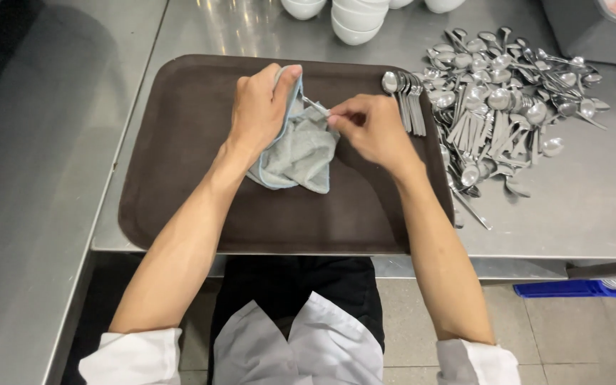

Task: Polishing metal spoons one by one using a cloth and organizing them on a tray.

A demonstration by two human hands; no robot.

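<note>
My left hand [259,105] grips a grey cloth with a light blue edge [299,153] over a dark brown tray [180,142]. The cloth is wrapped around one end of a metal spoon [315,106]. My right hand [368,127] pinches the other end of that spoon's handle, just right of the cloth. The spoon's bowl is hidden inside the cloth.
A few spoons [404,96] lie together on the tray's far right corner. A big heap of metal spoons [504,107] covers the steel table [579,207] right of the tray. White bowls [354,18] stand at the back. A grey bin [593,28] sits far right.
</note>
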